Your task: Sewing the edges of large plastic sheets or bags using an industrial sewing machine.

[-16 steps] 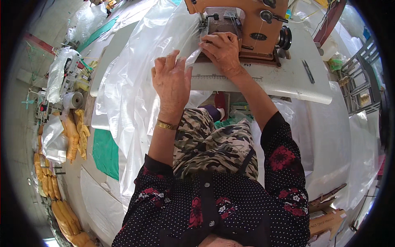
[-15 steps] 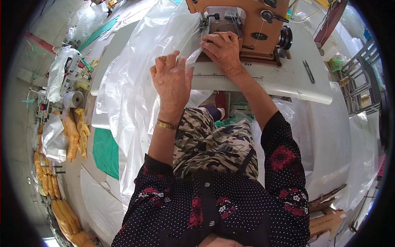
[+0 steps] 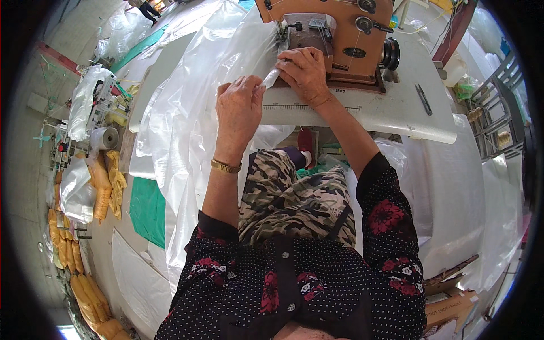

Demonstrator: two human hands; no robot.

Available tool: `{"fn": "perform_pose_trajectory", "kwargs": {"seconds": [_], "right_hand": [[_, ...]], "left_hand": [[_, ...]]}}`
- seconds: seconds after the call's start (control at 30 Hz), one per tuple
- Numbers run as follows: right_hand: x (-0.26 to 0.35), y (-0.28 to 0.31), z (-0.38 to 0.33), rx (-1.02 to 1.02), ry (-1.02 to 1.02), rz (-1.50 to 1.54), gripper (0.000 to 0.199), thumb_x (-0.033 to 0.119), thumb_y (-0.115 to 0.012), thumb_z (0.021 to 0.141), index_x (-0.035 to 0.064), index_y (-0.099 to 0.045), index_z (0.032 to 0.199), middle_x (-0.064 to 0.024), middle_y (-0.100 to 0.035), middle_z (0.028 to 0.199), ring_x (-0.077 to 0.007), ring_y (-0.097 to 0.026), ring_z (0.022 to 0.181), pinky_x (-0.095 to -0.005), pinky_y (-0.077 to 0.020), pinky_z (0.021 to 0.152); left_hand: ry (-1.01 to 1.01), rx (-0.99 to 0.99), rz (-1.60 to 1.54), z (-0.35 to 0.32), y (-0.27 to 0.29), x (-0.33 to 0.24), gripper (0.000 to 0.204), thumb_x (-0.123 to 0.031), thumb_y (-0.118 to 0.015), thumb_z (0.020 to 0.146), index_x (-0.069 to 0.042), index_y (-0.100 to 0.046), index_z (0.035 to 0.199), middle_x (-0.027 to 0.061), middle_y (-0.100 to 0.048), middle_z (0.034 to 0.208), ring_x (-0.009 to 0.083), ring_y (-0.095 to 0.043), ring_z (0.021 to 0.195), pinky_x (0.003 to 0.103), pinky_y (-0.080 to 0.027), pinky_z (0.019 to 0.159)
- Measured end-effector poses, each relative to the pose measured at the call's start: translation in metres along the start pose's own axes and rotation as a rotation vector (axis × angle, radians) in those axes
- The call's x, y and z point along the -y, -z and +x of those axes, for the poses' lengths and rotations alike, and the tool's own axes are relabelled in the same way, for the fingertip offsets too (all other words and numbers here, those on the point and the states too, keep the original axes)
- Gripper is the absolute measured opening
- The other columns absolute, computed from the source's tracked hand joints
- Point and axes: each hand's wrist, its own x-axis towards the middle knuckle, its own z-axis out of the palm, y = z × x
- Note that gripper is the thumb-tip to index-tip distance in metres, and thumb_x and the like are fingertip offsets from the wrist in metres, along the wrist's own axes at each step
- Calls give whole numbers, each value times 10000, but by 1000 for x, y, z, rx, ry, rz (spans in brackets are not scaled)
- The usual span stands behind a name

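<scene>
A large clear plastic sheet [image 3: 198,73] drapes over the table's left part and down past its front edge. My left hand [image 3: 239,105] is closed on the sheet's edge, fingers pinched near a folded strip. Just right of it, my right hand [image 3: 305,71] grips the same edge close to the sewing machine's plate. The brown sewing machine [image 3: 362,54] stands right beyond my hands, and its needle area lies just past my right fingertips. Between the two hands a short length of folded plastic shows taut.
Tweezers [image 3: 423,100] lie on the white sewing table [image 3: 396,119], right of the machine. A printed ruler scale [image 3: 317,106] runs along the front. A grey metal rack [image 3: 501,113] stands at right; yellow bundles [image 3: 90,300] and a roll [image 3: 103,137] are at left. A person's legs show far left.
My left hand has gone from spread fingers over the sheet to a closed pinch on its edge. My right hand has shifted slightly nearer. A person has come into view at far upper left.
</scene>
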Motion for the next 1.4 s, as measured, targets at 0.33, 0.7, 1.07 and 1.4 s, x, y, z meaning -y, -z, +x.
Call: {"fn": "perform_pose_trajectory", "kwargs": {"seconds": [0.33, 0.7, 1.07, 1.4], "right_hand": [[1, 1, 2, -2, -32, 31, 209, 166, -719, 730, 146, -666, 931, 23, -620, 1056, -180, -588, 961, -395, -378, 915], [-1, -1, -1, -7, -13, 30, 214, 184, -722, 742, 151, -635, 934, 27, -600, 1049, -171, -572, 970, -423, -355, 918], [-4, 0, -7, 59, -5, 3, 275, 179, -724, 722, 143, -620, 975, 18, -593, 1111, -187, -555, 1038, -449, -369, 954], [-6, -8, -9, 120, -8, -156, 271, 168, -622, 786, 111, -598, 1051, -22, -573, 1224, -219, -501, 1187, -455, -361, 1009]], "left_hand": [[288, 46, -297, -1, -13, -17, 259, -182, -678, 850, -73, -643, 1083, 130, -674, 883, 318, -649, 741, 403, -500, 632], [111, -32, 135, -6, -30, -21, 286, -256, -614, 894, -94, -625, 1129, 104, -679, 953, 305, -670, 748, 421, -507, 621], [197, 133, 145, -7, -36, -22, 195, -153, -579, 857, -85, -656, 1023, 157, -685, 862, 341, -663, 737, 449, -508, 650], [50, 146, 84, -5, -51, 0, 172, -107, -572, 825, -93, -660, 971, 123, -672, 830, 336, -649, 704, 444, -505, 629]]}}
